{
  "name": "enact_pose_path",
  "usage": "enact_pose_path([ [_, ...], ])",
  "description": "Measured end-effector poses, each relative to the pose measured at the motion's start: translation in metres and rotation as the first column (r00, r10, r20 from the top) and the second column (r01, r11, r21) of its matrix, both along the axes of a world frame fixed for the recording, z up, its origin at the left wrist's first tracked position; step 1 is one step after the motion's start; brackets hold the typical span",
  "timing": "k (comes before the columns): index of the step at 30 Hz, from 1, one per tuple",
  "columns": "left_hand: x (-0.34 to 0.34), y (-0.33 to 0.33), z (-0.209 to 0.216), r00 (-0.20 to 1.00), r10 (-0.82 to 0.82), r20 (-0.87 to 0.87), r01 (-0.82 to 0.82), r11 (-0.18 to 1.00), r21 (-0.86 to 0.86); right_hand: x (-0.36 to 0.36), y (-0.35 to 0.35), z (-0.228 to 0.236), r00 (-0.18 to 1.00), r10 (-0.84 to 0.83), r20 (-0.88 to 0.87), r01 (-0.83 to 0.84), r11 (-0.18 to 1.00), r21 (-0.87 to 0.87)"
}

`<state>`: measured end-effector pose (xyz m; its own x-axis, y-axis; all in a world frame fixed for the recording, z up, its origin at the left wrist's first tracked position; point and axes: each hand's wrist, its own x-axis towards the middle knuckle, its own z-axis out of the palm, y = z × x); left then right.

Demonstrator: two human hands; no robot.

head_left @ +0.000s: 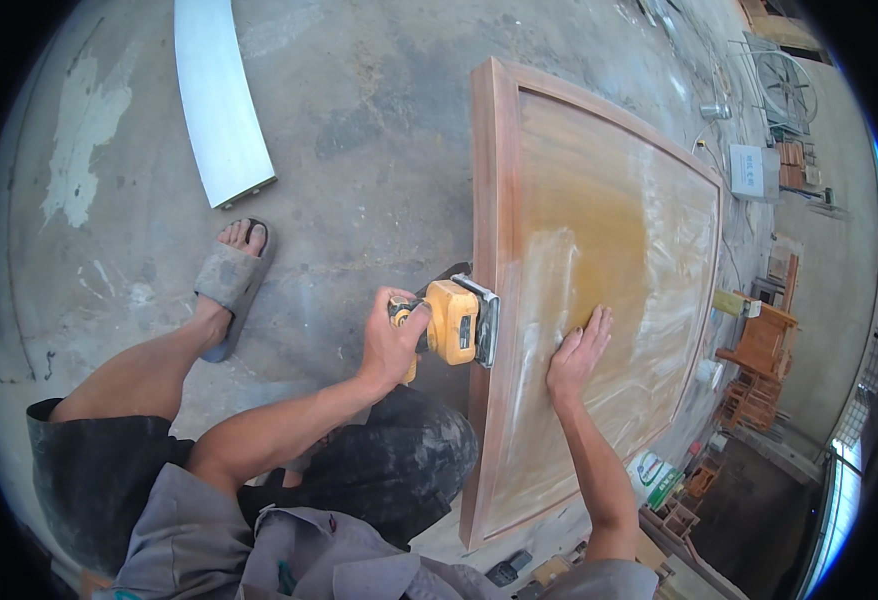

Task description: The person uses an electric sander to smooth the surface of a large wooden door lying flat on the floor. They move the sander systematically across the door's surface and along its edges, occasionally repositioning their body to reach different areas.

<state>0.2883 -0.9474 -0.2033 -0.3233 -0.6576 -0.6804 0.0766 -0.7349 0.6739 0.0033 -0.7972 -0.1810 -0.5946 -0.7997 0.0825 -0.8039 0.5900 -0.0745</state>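
1. The left hand, at the centre of the frame, has its fingers wrapped tight around the grip of a yellow and black handheld power sander.
2. The sander's grey flat pad is pressed against the left outer edge of a large reddish-brown wooden framed panel, about halfway down that edge.
3. The panel stands on edge and fills the centre right of the frame, from the upper middle to the lower middle; its inner face is pale yellowish wood with whitish dusty streaks.
4. The right hand lies flat on the panel's inner face, just right of the sander, palm down with the fingers slightly spread and pointing toward the top of the frame; it grips nothing.
5. At left of centre, the person's foot in a grey slide sandal rests on the stained grey concrete floor.
6. In the upper left lies a long white flat board, well apart from the panel.
7. At the right edge, behind the panel, stands stacked reddish wooden furniture, with a round fan in the upper right corner.
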Motion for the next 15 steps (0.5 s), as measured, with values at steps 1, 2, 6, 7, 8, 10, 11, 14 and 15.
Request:
enact_pose_path([
  [1, -0.001, -0.006, -0.002, 1.0, 0.004, -0.001, -0.004, 1.0, -0.003, 0.001, 0.001, -0.001, 1.0, -0.002, 0.0, 0.002, 1.0, 0.004],
  [2, -0.005, -0.012, -0.003, 1.0, 0.0, -0.01, 0.0, 1.0, 0.0, 0.0, 0.003, 0.002, 1.0, -0.005, -0.002, 0.005, 1.0, 0.006],
  [6, -0.022, -0.064, -0.007, 0.999, 0.041, -0.035, -0.043, 0.998, -0.055, -0.001, -0.005, 0.006, 1.0, -0.009, -0.004, 0.009, 1.0, -0.004],
  [7, -0.025, -0.084, -0.003, 0.997, 0.057, -0.05, -0.059, 0.998, -0.036, 0.0, -0.006, 0.006, 1.0, -0.01, -0.005, 0.01, 1.0, -0.003],
  [8, -0.026, -0.104, -0.004, 0.997, 0.049, -0.053, -0.053, 0.996, -0.068, 0.003, -0.005, 0.005, 1.0, -0.009, -0.002, 0.009, 1.0, -0.002],
  [10, -0.03, -0.128, 0.0, 0.997, 0.044, -0.063, -0.051, 0.992, -0.119, 0.0, -0.008, 0.003, 1.0, 0.004, -0.01, -0.004, 1.0, -0.012],
  [11, -0.031, -0.134, 0.003, 0.997, 0.046, -0.062, -0.054, 0.99, -0.133, -0.002, -0.007, 0.001, 1.0, 0.0, -0.008, 0.0, 1.0, -0.016],
  [14, -0.029, -0.113, 0.003, 0.999, 0.009, -0.045, -0.014, 0.992, -0.123, -0.004, -0.005, 0.0, 1.0, -0.005, 0.008, 0.005, 1.0, -0.025],
  [15, -0.026, -0.094, 0.002, 0.999, -0.011, -0.041, 0.007, 0.994, -0.109, -0.003, -0.003, 0.002, 1.0, -0.009, 0.015, 0.01, 1.0, -0.026],
])
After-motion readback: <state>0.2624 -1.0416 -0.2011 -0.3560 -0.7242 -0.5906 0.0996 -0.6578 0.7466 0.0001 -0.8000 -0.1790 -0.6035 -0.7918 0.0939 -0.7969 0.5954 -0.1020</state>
